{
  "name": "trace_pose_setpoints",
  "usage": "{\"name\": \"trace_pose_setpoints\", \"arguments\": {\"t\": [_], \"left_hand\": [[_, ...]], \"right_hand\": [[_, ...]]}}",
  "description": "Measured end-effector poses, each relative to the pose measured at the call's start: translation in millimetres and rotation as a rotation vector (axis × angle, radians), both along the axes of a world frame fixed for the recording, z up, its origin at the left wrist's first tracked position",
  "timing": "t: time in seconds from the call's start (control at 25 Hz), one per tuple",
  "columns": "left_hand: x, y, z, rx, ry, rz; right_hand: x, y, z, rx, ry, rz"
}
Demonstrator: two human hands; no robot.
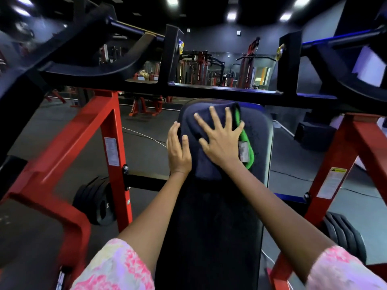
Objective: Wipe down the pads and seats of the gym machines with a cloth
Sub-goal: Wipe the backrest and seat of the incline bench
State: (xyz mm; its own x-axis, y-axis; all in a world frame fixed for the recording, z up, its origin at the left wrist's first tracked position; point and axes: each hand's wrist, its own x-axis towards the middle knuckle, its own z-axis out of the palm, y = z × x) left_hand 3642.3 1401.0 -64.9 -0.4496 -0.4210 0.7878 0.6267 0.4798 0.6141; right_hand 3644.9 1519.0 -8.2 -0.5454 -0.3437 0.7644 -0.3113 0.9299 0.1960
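Observation:
A long black bench pad (211,222) runs away from me between the red uprights of a press machine. A dark blue cloth (206,166) with a green edge lies over the pad's far end. My right hand (219,139) presses flat on the cloth with its fingers spread wide. My left hand (178,149) rests on the pad's left edge beside the cloth, its fingers straight and touching the cloth's left side. Both forearms reach forward over the pad.
Red frame uprights (113,155) stand left and right of the pad. A black crossbar and lever arms (188,91) hang just beyond my hands. Black weight plates (96,201) sit low on the left, more on the right (343,235). Other gym machines stand in the background.

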Motion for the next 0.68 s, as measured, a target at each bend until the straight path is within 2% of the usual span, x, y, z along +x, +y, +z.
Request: {"name": "trace_pose_setpoints", "arguments": {"t": [0.08,0.12,0.24,0.32,0.4,0.48,0.52,0.64,0.68], "left_hand": [[-0.1,0.2,-0.3,0.054,-0.014,-0.048],[1.2,0.9,0.1,0.062,-0.012,-0.064],[1.1,1.1,0.2,0.051,0.008,-0.082],[1.3,0.6,-1.1,0.045,0.027,-0.081],[-1.6,-0.6,-1.8,0.021,0.064,-0.077],[-1.5,-0.1,-1.9,-0.004,0.088,-0.08],[-0.9,0.8,-2.5,-0.017,0.093,-0.083],[-0.4,-0.3,-1.2,-0.043,0.097,-0.083],[0.0,-0.5,-0.7,-0.036,0.098,-0.084]], "right_hand": [[-4.9,27.9,-10.8,0.246,0.071,0.131],[-7.2,40.9,-7.9,0.25,0.091,0.174],[-10.4,21.8,23.7,-0.1,0.021,0.02],[-12.8,-10.9,30.8,-0.156,-0.08,-0.036],[-11.3,-14.7,27.6,0.027,0.004,0.074],[-23.4,22.6,28.3,0.282,0.121,0.215],[-28.2,36.4,35.3,0.286,0.106,0.246],[-26.6,12.1,59.0,-0.097,-0.069,-0.02],[-23.3,-8.3,60.6,-0.108,-0.119,-0.048]]}}
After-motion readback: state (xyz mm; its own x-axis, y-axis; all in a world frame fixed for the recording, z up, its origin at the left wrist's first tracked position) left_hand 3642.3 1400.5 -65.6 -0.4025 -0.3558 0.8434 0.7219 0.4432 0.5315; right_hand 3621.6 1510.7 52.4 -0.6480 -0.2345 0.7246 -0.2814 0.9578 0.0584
